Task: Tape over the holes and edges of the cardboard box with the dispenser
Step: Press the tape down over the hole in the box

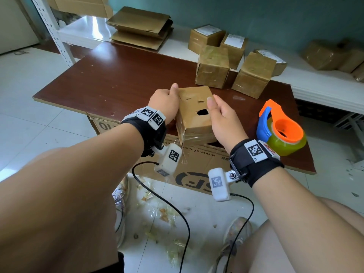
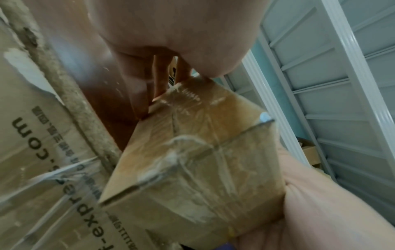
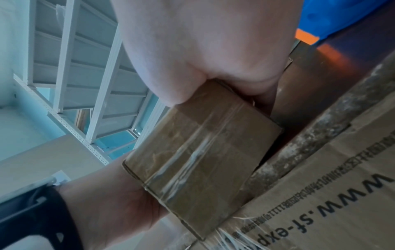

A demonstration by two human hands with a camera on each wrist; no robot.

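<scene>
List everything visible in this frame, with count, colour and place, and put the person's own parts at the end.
box: 1, brown, held over the near edge of the board, torn hole in its top
dispenser: 1, orange and blue with a yellowish tape roll, on the board right of the box
board: 1, dark red-brown, lying on the printed carton
printed carton: 1, brown with black print, under the board
taped boxes: about six, brown, behind the box on the board and white shelf
flat cartons: a stack, brown, far shelf
scraps: many, pale, on the floor
left hand: grips the box's left side
right hand: grips its right side
</scene>
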